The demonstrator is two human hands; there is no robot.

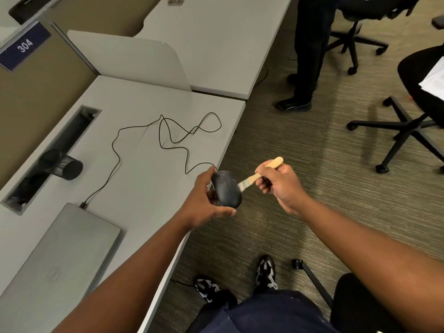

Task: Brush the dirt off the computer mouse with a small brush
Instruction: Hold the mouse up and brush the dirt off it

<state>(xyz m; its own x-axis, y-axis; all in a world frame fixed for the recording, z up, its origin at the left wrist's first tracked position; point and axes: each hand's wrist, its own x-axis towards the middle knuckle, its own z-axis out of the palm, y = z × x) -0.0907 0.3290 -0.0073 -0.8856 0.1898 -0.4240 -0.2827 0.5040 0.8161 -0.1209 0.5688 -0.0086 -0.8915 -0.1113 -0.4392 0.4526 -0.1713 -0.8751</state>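
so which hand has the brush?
The right hand grips the wooden-handled brush; the left hand holds the black mouse instead.

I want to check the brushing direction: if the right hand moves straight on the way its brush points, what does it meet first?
Likely the dark grey computer mouse: the right hand aims the small wooden-handled brush at it, bristles apparently touching already.

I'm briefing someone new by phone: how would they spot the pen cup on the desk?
Start at the grey desk and find the long cable slot along its left side. The pen cup lies tipped on its side at that slot, above the closed laptop. It is the only black mesh cylinder there.
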